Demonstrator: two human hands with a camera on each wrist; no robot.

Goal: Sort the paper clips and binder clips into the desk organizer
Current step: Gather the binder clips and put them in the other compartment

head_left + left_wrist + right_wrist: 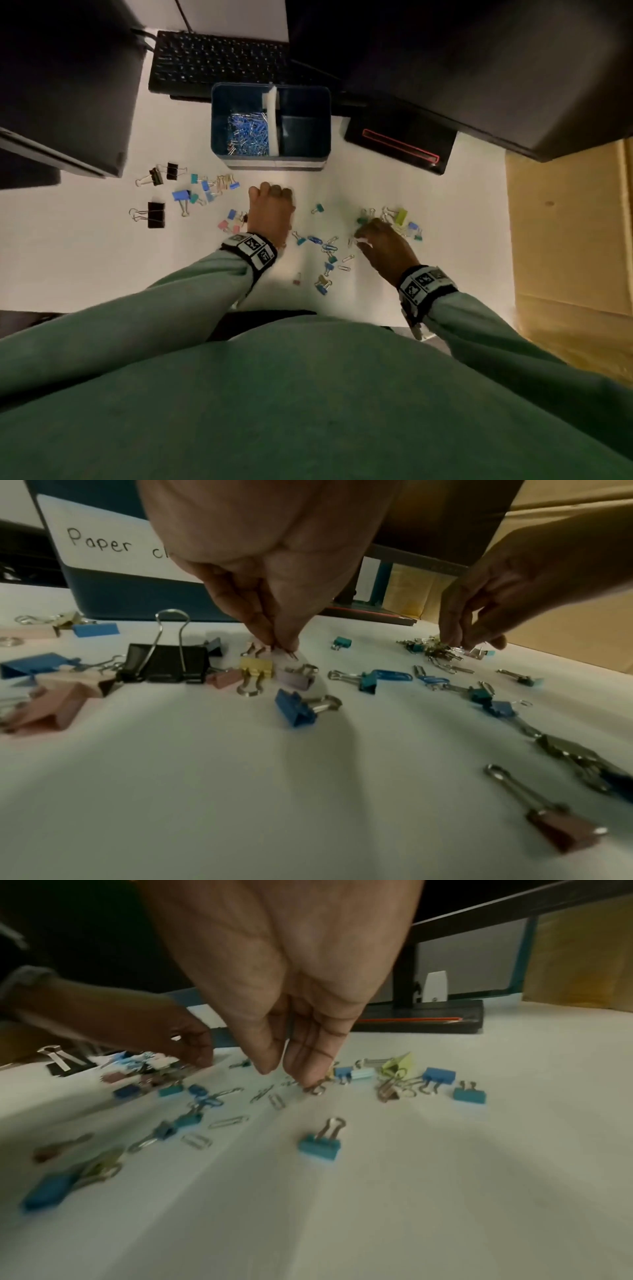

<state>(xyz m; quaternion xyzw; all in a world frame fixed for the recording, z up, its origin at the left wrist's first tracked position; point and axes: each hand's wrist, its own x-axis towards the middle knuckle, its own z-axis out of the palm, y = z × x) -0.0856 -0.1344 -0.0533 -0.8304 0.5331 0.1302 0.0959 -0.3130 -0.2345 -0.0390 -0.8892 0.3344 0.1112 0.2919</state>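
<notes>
The blue desk organizer (219,137) stands at the back of the white desk; its left compartment holds paper clips (248,135), and its front label (103,545) reads "Paper cl…". Coloured and black binder clips (156,214) and loose paper clips (344,267) lie scattered before it. My left hand (272,192) reaches down in front of the organizer and pinches a small pale clip (286,657) just off the desk. My right hand (363,236) is curled over the right-hand cluster, fingertips (308,1079) pinching the wire handle of a small binder clip (316,1089).
A black keyboard (219,61) lies behind the organizer. A monitor base (397,144) with a red line sits to its right, under dark overhanging screens. A cardboard box (575,233) borders the desk's right side. The desk's near edge runs by my body.
</notes>
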